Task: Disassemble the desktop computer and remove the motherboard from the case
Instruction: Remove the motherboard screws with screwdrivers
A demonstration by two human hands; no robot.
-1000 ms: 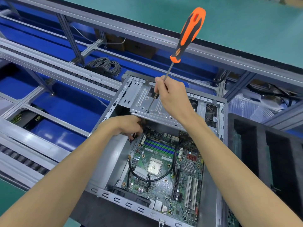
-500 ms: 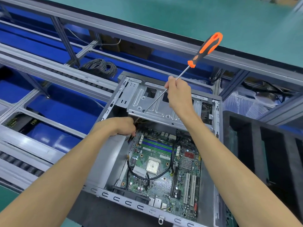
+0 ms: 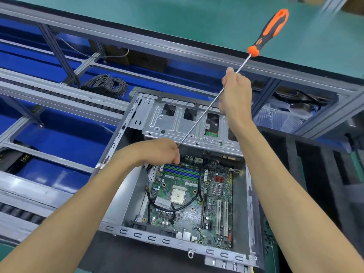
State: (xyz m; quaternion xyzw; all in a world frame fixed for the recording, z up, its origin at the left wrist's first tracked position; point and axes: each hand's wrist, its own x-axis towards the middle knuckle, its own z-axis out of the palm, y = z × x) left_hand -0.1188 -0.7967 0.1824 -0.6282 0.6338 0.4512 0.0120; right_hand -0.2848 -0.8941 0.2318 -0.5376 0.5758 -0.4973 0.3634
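My right hand (image 3: 235,95) is up high. Its fingers are curled tight round the thin metal rod of the screwdriver (image 3: 213,100), not round the handle. The orange and black handle sticks up past my hand, far from me. The rod slants down toward me, and its tip ends right by my left hand (image 3: 157,152).

My left hand is lower, at the near edge of the metal tray (image 3: 177,123) in the case (image 3: 126,201). Its fingers are curled down and pinch something small and dark that I cannot make out.

The board (image 3: 189,201) lies flat in the bottom of the case, just below my left hand and well below my right one. A black wire (image 3: 167,208) loops over it, near the square chip holder (image 3: 178,196) in the middle. Blue and green slots sit right under my left fingers. Two long white slots are on the right side of the board, under my right arm.

A roll of gray wire (image 3: 105,84) lies far off past my left hand.
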